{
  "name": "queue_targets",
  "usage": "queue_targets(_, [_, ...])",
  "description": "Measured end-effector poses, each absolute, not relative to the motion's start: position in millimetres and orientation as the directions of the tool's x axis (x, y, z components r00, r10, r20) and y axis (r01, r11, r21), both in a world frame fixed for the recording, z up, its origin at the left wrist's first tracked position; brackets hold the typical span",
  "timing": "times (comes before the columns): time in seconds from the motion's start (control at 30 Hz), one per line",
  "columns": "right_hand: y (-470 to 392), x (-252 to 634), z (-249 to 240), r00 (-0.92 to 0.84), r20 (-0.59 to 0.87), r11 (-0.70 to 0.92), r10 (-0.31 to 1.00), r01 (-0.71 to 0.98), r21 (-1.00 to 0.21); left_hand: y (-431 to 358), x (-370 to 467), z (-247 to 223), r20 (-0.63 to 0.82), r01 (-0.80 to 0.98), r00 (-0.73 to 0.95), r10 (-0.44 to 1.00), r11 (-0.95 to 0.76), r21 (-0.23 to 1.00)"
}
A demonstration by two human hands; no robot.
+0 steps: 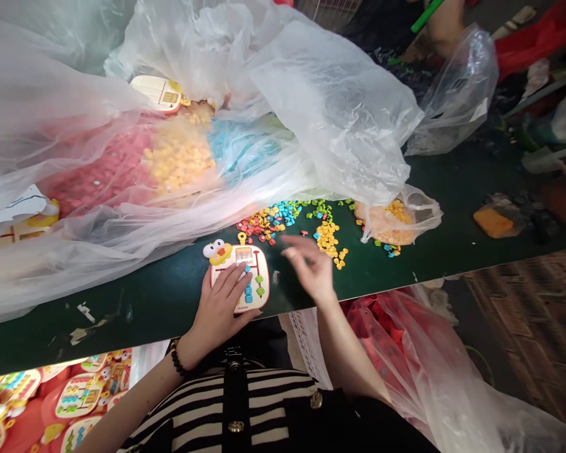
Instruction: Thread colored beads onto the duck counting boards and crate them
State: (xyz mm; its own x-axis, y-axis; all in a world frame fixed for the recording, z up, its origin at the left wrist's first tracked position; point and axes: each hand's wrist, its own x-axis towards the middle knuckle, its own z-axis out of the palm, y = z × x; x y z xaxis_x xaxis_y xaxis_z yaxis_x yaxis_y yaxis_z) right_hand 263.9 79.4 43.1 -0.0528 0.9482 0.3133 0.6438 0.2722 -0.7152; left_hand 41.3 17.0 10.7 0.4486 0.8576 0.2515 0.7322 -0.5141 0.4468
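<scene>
A white toy board (263, 264) with a red rim and a big-eyed yellow-billed duck head (217, 251) lies on the green table. Green and blue pieces sit along its slots. My left hand (224, 292) holds the board down, fingers across its face and thumb along its near edge. Just right of the board, my right hand (314, 267) hovers over the table, slightly blurred. Its thumb and forefinger tips look a little apart, and I see nothing between them. Beyond it lie loose yellow pieces (327, 239) and a mixed pile of red, yellow and blue pieces (264, 223).
Clear plastic sheeting (330, 94) drapes over heaps of red, yellow (179, 160) and blue pieces. To the right are a plastic bag of yellow pieces (393, 223) and a small orange packet (495, 220). Boxed toys (78, 396) lie below left. Another person's arm (446, 28) shows at the back.
</scene>
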Motion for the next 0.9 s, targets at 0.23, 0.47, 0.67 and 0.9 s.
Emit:
queue_targets(0.23, [159.4, 321.0, 32.8, 0.117, 0.257, 0.004, 0.959, 0.903, -0.430, 17.7, 40.4, 11.2, 0.243, 0.735, 0.449, 0.860, -0.510, 0.447])
queue_targets(0.47, [112.9, 259.3, 29.4, 0.019, 0.335, 0.254, 0.942, 0.612, -0.749, 17.7, 41.5, 11.8, 0.235, 0.732, 0.443, 0.865, -0.500, 0.463])
queue_targets(0.67, [76.6, 214.5, 11.8, -0.202, 0.416, 0.440, 0.887, 0.643, -0.626, 18.7, 41.4, 12.0, 0.244, 0.735, 0.457, 0.855, -0.518, 0.437])
queue_targets(0.9, [79.9, 269.6, 38.4, -0.140, 0.413, 0.396, 0.900, 0.659, -0.639, 18.2, 41.4, 10.6, 0.267, 0.719, 0.449, 0.853, -0.522, 0.459])
